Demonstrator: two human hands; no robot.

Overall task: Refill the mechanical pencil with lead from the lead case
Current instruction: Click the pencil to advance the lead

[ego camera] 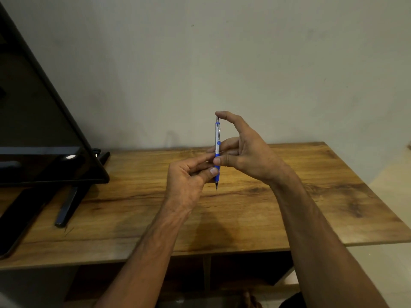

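A mechanical pencil (217, 138) with a silver barrel, blue grip and blue clip stands upright above the wooden table (289, 196), tip pointing down. My left hand (189, 181) pinches the blue grip near the tip from the left. My right hand (246, 152) holds the barrel from the right, thumb against the grip, while its index finger arches over and rests on the silver push cap at the top. No lead case is in sight.
A black monitor (40, 130) on a dark stand (66, 207) fills the left side of the table. A plain wall rises behind the table. Open shelf compartments (244, 272) lie under the tabletop, near its front edge.
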